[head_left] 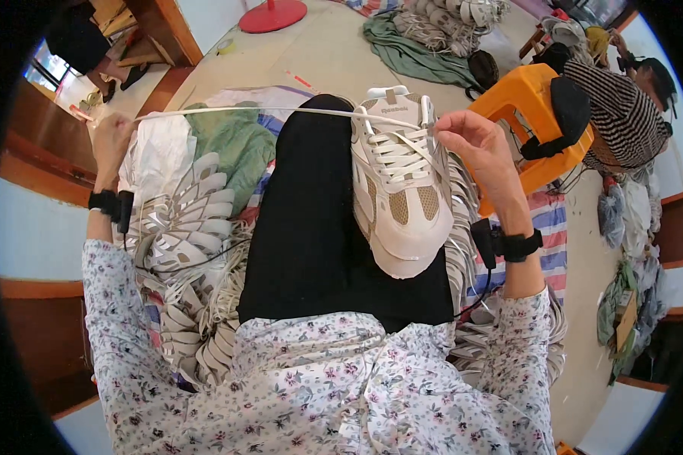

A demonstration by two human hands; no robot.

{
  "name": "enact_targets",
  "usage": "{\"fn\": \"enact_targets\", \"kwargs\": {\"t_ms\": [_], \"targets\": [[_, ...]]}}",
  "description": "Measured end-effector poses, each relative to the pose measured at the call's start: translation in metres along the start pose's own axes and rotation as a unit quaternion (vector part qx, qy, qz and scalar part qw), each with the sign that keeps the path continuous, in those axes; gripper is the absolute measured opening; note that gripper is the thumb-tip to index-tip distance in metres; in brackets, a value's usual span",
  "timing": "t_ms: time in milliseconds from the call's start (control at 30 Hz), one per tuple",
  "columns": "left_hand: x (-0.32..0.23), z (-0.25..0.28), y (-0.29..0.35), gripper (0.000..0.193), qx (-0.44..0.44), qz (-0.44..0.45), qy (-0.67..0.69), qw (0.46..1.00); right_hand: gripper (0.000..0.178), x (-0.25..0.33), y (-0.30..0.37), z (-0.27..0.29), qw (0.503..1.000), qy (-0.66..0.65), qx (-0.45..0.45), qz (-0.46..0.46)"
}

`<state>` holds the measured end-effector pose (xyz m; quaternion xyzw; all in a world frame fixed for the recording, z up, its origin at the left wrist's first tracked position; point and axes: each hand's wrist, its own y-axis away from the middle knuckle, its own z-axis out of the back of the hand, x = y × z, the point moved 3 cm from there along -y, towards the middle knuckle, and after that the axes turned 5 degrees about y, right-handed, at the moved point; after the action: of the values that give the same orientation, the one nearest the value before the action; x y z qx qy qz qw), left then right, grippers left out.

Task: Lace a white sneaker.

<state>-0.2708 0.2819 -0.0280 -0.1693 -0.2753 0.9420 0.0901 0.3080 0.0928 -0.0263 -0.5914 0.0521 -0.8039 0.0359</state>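
Note:
A white and beige sneaker (407, 208) lies on my black-clad lap, toe toward me. White shoelace (265, 108) criss-crosses its front, and one long length stretches far out to the left, nearly straight. My left hand (114, 135) is raised at the far left, its fingers closed on that length. At the sneaker's upper right edge, beside the top eyelets, my right hand (478, 144) has thumb and forefinger pinched together on the lace; the exact spot of the grip is small and partly hidden.
Stacked shoe uppers (193, 208) lie left of my lap, with more on the right. An orange plastic stool (524, 95) stands at the upper right; beyond it sits a person in a striped top (615, 106). A red round base (273, 15) is on the floor ahead.

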Motion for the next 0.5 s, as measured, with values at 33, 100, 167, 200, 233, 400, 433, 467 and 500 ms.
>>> {"fn": "enact_targets", "kwargs": {"t_ms": [33,100,167,200,233,400,433,467,500], "targets": [[0.007,0.001,0.005,0.023,-0.002,0.021,-0.027,0.999,0.006,0.001,0.002,-0.003,0.999,0.007,-0.033,-0.006],[0.016,0.0,0.011,0.021,-0.006,0.046,-0.057,0.997,0.007,0.007,0.004,-0.016,0.997,0.061,-0.028,0.026],[0.015,-0.015,0.017,0.021,0.059,0.013,-0.02,0.998,0.01,0.018,0.002,-0.034,0.972,0.192,-0.026,0.133],[0.005,-0.026,0.022,0.019,0.059,-0.025,0.035,0.997,0.01,0.02,0.0,-0.04,0.971,0.194,-0.023,0.134],[-0.011,-0.042,0.022,0.018,0.103,-0.004,0.062,0.993,0.01,0.026,0.0,-0.045,0.948,0.261,-0.038,0.179],[-0.192,-0.067,0.04,0.026,0.145,-0.128,0.311,0.931,0.01,0.037,0.002,-0.059,0.86,0.444,-0.059,0.243],[-0.237,-0.064,0.049,0.029,0.197,-0.124,0.376,0.897,0.01,0.035,0.002,-0.054,0.858,0.449,-0.057,0.242],[-0.269,-0.059,0.056,0.031,0.252,-0.098,0.433,0.86,0.01,0.032,0.003,-0.05,0.878,0.413,-0.066,0.232],[-0.294,-0.06,0.061,0.032,0.306,-0.074,0.488,0.814,0.011,0.031,0.002,-0.045,0.896,0.379,-0.076,0.219]]}}
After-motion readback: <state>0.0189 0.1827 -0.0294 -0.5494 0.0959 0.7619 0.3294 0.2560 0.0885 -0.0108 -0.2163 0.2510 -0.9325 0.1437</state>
